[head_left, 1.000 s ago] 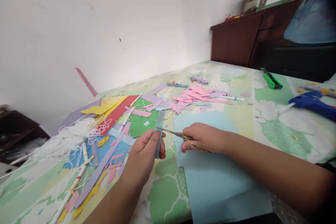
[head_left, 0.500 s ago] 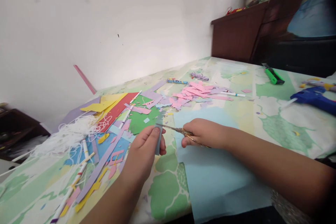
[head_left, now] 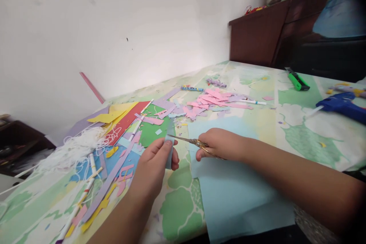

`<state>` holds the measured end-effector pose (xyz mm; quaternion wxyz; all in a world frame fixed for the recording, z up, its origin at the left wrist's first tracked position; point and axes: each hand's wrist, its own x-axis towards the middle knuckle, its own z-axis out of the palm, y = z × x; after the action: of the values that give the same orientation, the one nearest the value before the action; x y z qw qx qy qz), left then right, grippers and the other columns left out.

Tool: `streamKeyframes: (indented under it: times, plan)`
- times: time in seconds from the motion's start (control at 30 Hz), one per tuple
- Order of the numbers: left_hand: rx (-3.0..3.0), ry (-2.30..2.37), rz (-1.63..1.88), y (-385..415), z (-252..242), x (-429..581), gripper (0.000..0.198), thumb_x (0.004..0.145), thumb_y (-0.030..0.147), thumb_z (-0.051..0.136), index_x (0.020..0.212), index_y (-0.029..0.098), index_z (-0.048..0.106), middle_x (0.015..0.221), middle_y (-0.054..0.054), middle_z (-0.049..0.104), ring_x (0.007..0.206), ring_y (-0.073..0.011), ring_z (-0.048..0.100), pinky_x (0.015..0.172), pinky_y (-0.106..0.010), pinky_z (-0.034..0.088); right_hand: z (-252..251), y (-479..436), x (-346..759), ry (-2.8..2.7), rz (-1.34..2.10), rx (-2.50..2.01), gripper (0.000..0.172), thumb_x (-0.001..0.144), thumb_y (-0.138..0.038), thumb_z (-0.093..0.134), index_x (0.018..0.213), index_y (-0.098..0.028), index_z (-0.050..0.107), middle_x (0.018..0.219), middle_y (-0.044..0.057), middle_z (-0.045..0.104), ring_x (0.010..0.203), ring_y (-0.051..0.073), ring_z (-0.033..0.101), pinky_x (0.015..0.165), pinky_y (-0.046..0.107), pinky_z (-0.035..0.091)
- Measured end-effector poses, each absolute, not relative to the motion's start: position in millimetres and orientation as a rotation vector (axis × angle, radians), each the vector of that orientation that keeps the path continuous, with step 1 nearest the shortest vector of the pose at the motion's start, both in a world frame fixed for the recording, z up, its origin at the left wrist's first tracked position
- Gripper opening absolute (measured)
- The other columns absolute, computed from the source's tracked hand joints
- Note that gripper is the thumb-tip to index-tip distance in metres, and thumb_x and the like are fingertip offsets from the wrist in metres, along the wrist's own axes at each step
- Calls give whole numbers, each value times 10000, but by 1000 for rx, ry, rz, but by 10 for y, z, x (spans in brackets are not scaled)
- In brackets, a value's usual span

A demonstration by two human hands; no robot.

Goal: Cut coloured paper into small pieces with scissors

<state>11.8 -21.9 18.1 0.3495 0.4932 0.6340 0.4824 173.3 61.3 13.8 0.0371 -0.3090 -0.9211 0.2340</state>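
Across the green-and-white patterned tablecloth (head_left: 183, 209) lies a broad sheet of pale blue paper (head_left: 234, 198), plain and matte, its left edge stepped and its near end darker with shadow beneath the right forearm. Above it, the right hand (head_left: 219, 145) has its fingers curled through the handles of slim, ornate gold-toned scissors (head_left: 195, 142), the narrow dark blades pointing left, while the left hand (head_left: 157, 160) pinches a paper strip (head_left: 168, 163) between thumb and fingers. That strip stands raised over the table at the scissor tips, narrow and dusty blue, greyer toward its far end.
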Motion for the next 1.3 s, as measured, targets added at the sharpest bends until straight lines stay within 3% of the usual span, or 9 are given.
streamKeyframes:
  times: [0.2,0.5,0.8,1.3]
  plan:
    - [1228,1663,1240,-228,228,133,193,727,332,411,664,179,510,452,40,477,440,-85,430,452,-202,336,134,620,1760,-2803,566,-963,483,652,-629,348,606,-169,488,514,5,478,455,99,385,416,202,227]
    - [1176,1608,1377,-209,251,154,196,723,315,411,611,174,490,419,51,455,430,-76,405,449,-187,336,59,629,1770,-2821,545,-870,514,670,-647,280,619,-166,452,536,-4,449,456,83,337,421,197,219]
    - [1377,1724,1200,-237,257,176,277,735,335,383,529,180,484,422,34,469,460,-97,442,489,-207,362,45,629,1751,-2828,602,-793,510,685,-637,272,604,-159,429,536,-3,448,467,86,363,422,191,231]
    - [1342,1688,1240,-261,244,154,230,753,320,375,617,190,506,415,55,479,449,-83,439,463,-176,360,10,637,1743,-2806,700,-813,455,706,-579,330,663,-157,495,540,-2,477,471,89,389,419,189,255]
